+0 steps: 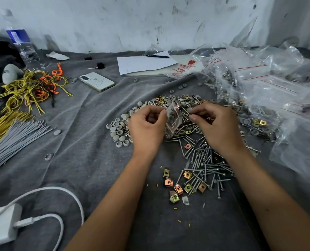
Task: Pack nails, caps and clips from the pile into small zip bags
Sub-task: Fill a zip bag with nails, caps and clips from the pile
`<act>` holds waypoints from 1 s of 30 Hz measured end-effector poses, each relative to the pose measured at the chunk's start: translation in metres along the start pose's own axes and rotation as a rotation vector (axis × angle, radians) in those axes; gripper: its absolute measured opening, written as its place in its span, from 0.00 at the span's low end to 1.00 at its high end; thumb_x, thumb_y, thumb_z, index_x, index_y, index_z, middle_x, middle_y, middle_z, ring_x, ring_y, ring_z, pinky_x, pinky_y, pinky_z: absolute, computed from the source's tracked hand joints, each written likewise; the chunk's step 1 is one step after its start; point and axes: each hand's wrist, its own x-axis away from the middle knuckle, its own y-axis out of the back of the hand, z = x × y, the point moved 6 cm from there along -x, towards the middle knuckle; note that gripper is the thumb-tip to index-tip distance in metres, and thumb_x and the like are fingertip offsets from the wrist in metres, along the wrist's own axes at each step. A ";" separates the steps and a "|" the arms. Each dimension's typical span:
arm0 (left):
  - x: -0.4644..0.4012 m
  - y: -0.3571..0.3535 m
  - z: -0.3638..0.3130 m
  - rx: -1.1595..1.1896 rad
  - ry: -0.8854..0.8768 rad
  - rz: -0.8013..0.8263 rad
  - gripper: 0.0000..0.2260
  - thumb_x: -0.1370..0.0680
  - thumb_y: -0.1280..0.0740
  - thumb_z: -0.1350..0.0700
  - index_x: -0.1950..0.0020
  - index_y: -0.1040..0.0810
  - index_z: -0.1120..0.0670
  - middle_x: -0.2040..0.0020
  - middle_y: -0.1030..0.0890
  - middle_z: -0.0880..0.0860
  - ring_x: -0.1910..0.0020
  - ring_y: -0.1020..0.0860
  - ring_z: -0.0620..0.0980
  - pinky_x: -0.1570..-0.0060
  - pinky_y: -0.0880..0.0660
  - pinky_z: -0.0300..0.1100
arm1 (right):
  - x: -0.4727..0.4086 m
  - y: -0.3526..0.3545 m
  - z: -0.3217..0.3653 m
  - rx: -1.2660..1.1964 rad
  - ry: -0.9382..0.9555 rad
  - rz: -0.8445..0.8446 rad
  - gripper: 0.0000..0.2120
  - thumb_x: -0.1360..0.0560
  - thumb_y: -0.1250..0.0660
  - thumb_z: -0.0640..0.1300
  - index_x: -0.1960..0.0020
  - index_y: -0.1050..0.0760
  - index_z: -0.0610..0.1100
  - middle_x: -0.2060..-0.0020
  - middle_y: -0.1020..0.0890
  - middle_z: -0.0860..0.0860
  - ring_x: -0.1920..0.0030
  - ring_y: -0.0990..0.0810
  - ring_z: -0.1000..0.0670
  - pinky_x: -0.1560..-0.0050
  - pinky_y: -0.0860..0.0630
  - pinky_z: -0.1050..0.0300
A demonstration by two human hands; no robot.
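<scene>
While both hands work over the pile, a small zip bag (pixel 174 120) hangs between them, its top edge pinched by the left hand (pixel 147 127) with thumb and curled fingers. The right hand (pixel 217 127) is curled too, fingertips at the bag's other side, but whether they grasp the bag or a small part from the heap is hard to make out. The bag's contents are blurred; grey shapes and a copper-coloured piece show through the plastic.

Under and beyond the hands lies the pile (pixel 186 109) of mixed hardware, partly hidden by the knuckles. Grey caps (pixel 119 132) cluster just left of the left hand. Nails (pixel 206 165) spread beneath the right wrist, which covers some of them, and brass-toned clips (pixel 177 185) lie scattered between the two forearms.

To the right of the right hand, a heap of clear bags (pixel 270 84) runs off the frame edge. Well beyond the left hand rest a phone (pixel 96 81), white paper (pixel 145 64) and a pen (pixel 157 56). Far left are yellow ties (pixel 24 89), grey ties (pixel 15 140), a cut-off charger (pixel 2 225) and a bottle (pixel 22 46).
</scene>
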 end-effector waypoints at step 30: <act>-0.002 0.006 -0.006 0.238 -0.082 -0.050 0.05 0.21 0.31 0.63 0.54 0.16 0.57 0.67 0.18 0.51 0.69 0.20 0.47 0.68 0.22 0.41 | 0.013 -0.027 0.037 0.090 0.305 0.117 0.04 0.23 0.27 0.40 0.49 0.15 0.42 0.55 0.16 0.50 0.55 0.19 0.52 0.51 0.22 0.57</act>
